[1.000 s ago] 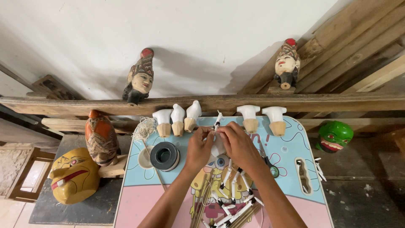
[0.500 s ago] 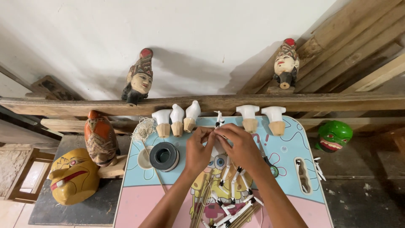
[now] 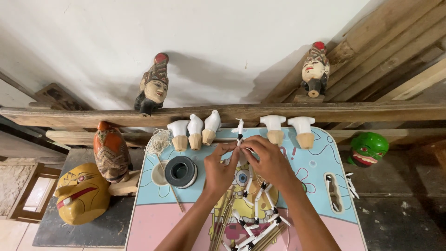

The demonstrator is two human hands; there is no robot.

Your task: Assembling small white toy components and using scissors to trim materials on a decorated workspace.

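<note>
My left hand and my right hand meet above a small blue and pink cartoon-printed table. Between their fingertips they pinch a thin white puppet arm piece with black joints, held upright. A pile of similar white and black jointed sticks lies on the table just below my wrists. Several unpainted white puppet heads with bare wooden necks stand in a row along the table's far edge.
A black roll of tape and a bundle of string lie left on the table. A yellow mask and an orange-topped carved head sit at left, a green mask at right. Two painted puppet heads rest on the wooden beam.
Both hands have lifted slightly and drawn together toward the table's far edge, raising the white jointed piece upright between the fingertips.
</note>
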